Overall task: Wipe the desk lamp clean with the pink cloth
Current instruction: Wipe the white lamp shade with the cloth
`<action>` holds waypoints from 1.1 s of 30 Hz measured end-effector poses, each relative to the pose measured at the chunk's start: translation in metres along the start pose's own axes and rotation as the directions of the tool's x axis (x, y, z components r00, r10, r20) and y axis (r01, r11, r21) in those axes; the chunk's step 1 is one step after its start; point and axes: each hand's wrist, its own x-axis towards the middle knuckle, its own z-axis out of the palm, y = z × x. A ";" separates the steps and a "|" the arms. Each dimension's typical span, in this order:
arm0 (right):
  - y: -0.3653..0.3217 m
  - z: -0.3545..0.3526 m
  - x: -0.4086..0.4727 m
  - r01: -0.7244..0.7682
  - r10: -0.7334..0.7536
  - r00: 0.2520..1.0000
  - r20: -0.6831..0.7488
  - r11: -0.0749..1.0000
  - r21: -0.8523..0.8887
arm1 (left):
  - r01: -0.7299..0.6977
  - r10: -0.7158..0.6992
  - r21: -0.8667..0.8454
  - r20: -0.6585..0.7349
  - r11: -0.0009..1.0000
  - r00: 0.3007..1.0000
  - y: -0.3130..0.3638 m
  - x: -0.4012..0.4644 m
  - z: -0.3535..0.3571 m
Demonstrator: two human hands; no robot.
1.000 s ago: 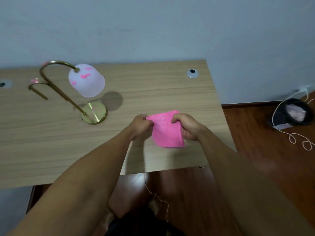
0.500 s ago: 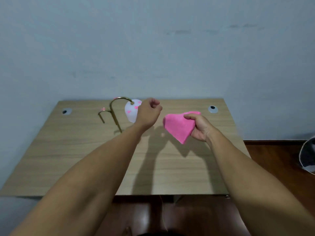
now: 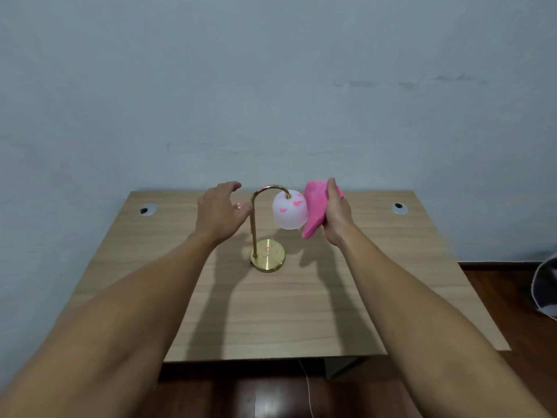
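Note:
A small desk lamp stands mid-desk: a round brass base point(image 3: 267, 256), a curved brass stem point(image 3: 253, 212) and a white shade point(image 3: 288, 213) with pink smears. Pink marks also show on the base. My right hand point(image 3: 336, 211) is shut on the folded pink cloth point(image 3: 315, 209), held upright just right of the shade, touching or nearly touching it. My left hand point(image 3: 221, 211) hovers open with spread fingers just left of the stem, close to it but apart.
The wooden desk point(image 3: 271, 312) stands against a pale blue wall. It has two round cable grommets, one far left point(image 3: 147, 210) and one far right point(image 3: 399, 208). A dark basket point(image 3: 545, 288) sits on the wooden floor at the right edge.
My left hand let go of the cloth, then opened and moved to the lamp's left. My right hand carried the cloth up beside the shade. The view shifted so the lamp is centred.

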 end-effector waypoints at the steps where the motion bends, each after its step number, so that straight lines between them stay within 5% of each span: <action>1: 0.003 0.007 -0.004 0.003 -0.003 1.000 0.006 0.999 -0.032 | 0.001 -0.001 0.000 0.054 1.000 0.999 -0.005 0.003 0.000; 6: 0.028 0.039 -0.012 0.097 -0.104 0.994 -0.025 0.975 -0.198 | -0.035 0.061 -0.107 0.251 0.994 0.966 -0.016 0.018 0.010; 11: 0.065 0.050 -0.008 0.221 -0.248 0.968 -0.035 0.913 -0.343 | -0.112 0.129 -0.076 0.272 0.991 0.954 -0.020 0.033 0.015; 16: 0.061 0.048 -0.004 0.134 -0.196 0.966 -0.171 0.938 -0.320 | -0.238 0.236 -0.031 0.302 0.971 0.924 -0.024 0.041 0.018; 19: 0.045 0.057 0.003 0.187 -0.247 0.964 -0.100 0.896 -0.403 | -0.258 0.254 -0.029 0.318 0.966 0.913 -0.024 0.045 0.018; 22: 0.049 0.063 -0.004 0.397 -0.404 0.911 0.081 0.809 -0.434 | -0.285 0.270 -0.005 0.331 0.959 0.904 -0.024 0.047 0.016; 25: 0.075 0.058 -0.005 0.498 -0.525 0.849 0.065 0.753 -0.430 | -0.292 0.277 -0.002 0.324 0.956 0.905 -0.023 0.044 0.016; 31: 0.055 0.070 0.021 0.117 -0.189 0.957 -0.220 0.946 -0.303 | -0.283 0.261 0.025 0.316 0.959 0.912 -0.020 0.045 0.015; 33: 0.054 0.074 0.020 0.233 -0.302 0.939 -0.167 0.912 -0.337 | -0.281 0.258 0.029 0.314 0.959 0.914 -0.021 0.046 0.015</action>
